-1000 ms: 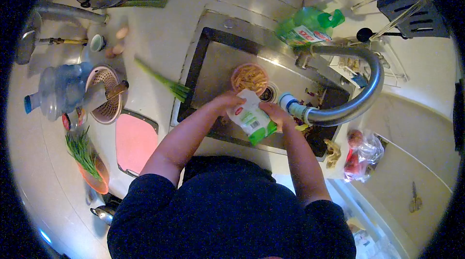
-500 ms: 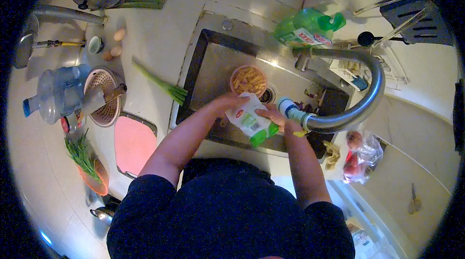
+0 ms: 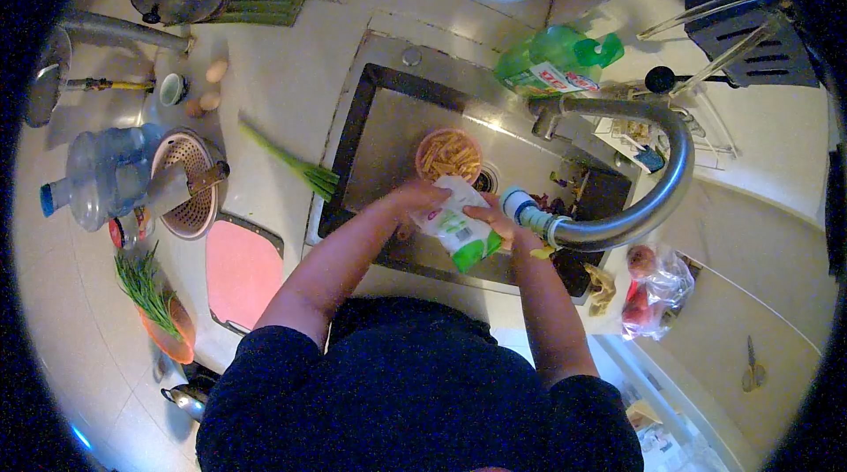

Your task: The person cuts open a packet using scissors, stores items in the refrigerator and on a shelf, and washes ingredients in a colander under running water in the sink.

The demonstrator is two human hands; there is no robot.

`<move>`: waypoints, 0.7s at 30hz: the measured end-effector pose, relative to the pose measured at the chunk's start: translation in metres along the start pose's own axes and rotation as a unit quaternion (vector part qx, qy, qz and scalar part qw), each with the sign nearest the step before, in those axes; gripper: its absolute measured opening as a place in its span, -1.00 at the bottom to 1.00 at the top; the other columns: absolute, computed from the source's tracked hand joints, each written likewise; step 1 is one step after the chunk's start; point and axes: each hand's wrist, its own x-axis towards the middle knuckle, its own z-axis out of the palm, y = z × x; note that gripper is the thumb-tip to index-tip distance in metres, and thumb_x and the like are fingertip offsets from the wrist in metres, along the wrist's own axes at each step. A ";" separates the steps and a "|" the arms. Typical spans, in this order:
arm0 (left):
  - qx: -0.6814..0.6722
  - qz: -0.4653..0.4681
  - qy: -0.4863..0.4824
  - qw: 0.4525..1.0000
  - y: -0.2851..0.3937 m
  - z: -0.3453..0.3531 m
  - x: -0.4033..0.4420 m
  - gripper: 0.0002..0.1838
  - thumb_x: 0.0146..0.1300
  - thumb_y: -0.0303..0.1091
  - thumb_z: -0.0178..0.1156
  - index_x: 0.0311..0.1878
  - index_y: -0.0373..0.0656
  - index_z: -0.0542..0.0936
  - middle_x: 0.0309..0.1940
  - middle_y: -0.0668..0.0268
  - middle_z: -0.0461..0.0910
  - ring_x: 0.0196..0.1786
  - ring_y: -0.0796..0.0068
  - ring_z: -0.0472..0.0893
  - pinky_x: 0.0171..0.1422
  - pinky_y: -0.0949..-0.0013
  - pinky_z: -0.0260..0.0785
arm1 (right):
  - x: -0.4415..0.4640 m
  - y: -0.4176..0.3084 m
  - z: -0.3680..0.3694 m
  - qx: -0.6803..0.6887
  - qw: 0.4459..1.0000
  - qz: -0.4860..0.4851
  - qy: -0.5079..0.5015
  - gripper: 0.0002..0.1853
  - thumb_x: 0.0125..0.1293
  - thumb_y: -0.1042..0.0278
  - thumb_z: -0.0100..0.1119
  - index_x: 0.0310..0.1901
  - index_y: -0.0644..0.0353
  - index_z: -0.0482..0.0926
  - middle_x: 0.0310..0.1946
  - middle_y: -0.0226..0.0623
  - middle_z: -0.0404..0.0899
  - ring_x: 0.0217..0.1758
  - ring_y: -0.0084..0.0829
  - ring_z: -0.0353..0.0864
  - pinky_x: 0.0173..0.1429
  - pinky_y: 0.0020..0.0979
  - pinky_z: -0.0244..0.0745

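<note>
Over the front of the sink, a white and green plastic packet [image 3: 462,229] is held between both hands. My left hand [image 3: 418,198] is closed on its upper left edge, with the fingers partly hidden. Closed on its right side is my right hand [image 3: 498,218], the thumb lying across the front. Just beyond the packet, a pink bowl [image 3: 420,165] full of yellowish-brown cut strips [image 3: 450,154] stands in the sink [image 3: 388,132], beside the drain [image 3: 485,179]. The packet's opening cannot be made out.
A curved faucet [image 3: 675,172] reaches over the sink close to my right hand. Dark scraps [image 3: 556,203] lie in the basin's right part. To the left are a leek stalk [image 3: 287,154], a pink cutting board [image 3: 243,271], a colander [image 3: 212,207] and several eggs [image 3: 216,71].
The packet tilts a little differently and looks more creased. Both hands keep their hold and sit slightly lower in the view. The whole scene has shifted slightly with the head.
</note>
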 end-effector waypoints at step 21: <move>0.003 0.049 0.016 0.999 0.021 0.022 -0.011 -0.65 0.15 -0.23 0.11 -0.05 -0.22 0.44 -0.27 0.23 0.55 -0.31 0.35 0.54 -0.27 0.29 0.44 | 0.045 0.057 -0.051 -0.019 0.993 -0.111 -0.032 -0.41 0.07 0.29 0.21 0.12 0.17 0.19 -0.15 -0.28 0.48 -0.19 -0.38 0.52 -0.15 -0.37 0.49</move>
